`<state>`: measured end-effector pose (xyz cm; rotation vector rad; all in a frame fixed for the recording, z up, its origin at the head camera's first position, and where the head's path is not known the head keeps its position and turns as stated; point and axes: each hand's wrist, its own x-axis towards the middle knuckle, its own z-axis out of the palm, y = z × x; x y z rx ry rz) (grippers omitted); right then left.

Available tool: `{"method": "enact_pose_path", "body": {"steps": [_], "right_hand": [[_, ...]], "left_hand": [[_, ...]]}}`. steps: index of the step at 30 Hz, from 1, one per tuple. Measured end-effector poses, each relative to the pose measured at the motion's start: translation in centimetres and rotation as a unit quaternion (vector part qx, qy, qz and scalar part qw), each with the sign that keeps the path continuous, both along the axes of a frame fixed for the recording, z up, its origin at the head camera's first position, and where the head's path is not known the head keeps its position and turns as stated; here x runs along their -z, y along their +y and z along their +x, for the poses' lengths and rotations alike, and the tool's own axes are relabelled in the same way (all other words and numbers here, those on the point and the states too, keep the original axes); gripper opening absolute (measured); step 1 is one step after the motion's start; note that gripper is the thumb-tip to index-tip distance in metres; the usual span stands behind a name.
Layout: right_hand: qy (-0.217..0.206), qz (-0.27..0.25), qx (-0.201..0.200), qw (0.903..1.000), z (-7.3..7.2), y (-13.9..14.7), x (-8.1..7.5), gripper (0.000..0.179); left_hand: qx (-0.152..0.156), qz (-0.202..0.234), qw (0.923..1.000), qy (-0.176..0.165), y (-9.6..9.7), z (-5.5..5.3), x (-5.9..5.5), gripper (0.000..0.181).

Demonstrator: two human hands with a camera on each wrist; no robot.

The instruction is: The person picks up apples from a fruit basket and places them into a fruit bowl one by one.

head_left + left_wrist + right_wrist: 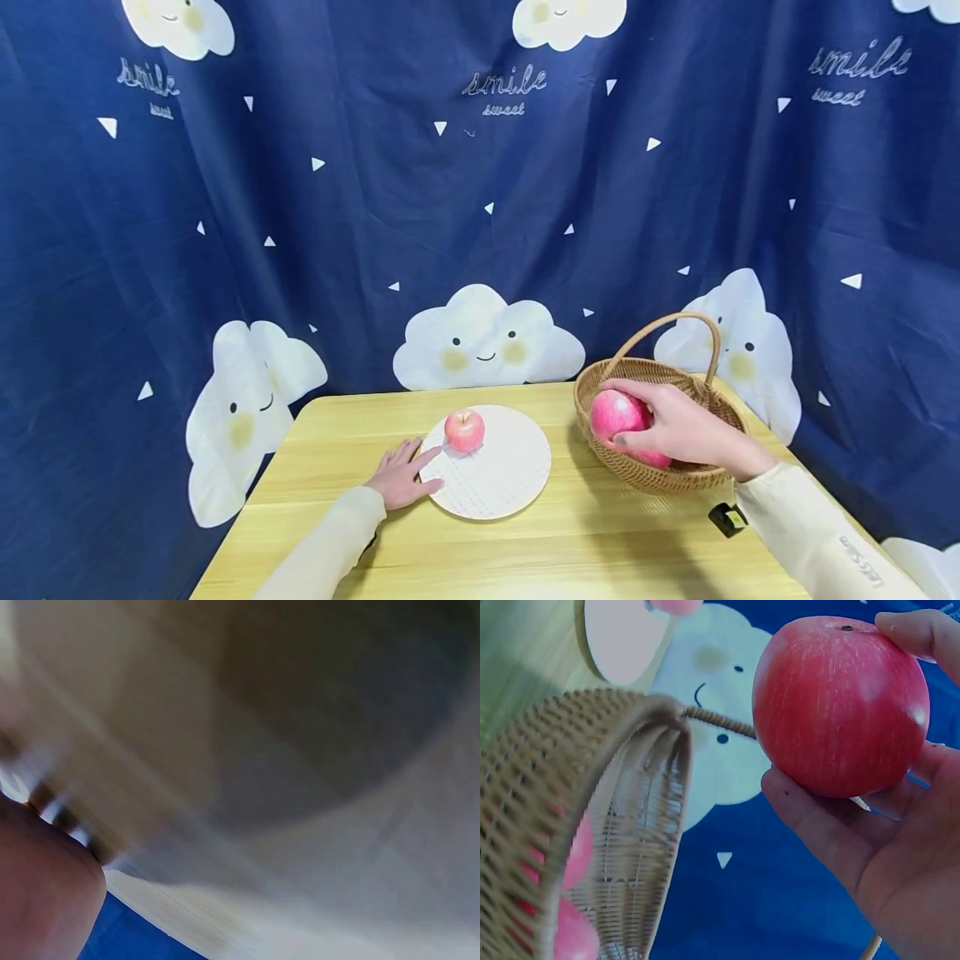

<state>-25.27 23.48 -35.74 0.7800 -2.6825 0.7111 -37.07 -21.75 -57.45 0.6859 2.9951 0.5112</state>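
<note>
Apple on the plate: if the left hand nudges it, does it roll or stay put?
Likely rolls: the apple is round and sits near the edge of the flat plate. Its skin looks smooth, so probably slippery. Left hand lies flat beside it, not steadying it.

The blue curtain (480,208) behind the worktop carries the printed words "smile" and below it "sweet", in white script. This pair is visible three times: at upper left, at top middle and at upper right. On the right sleeve (825,533) stands small lettering, too small to read.
</note>
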Motion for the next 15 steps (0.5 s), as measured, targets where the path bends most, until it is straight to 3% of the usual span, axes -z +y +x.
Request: {"method": "enact_pose_path", "body": {"steps": [8,15], "right_hand": [[-0.017,-0.009,-0.014,0.9997,-0.1,-2.2,0.6,0.065],[-0.031,-0.017,-0.014,0.9993,-0.4,-4.0,1.3,0.068]], "left_hand": [[-0.002,0.003,1.0,-0.008,0.2,0.2,-0.7,0.076],[0.003,-0.007,0.9999,-0.01,0.4,1.1,-1.8,0.071]]}}
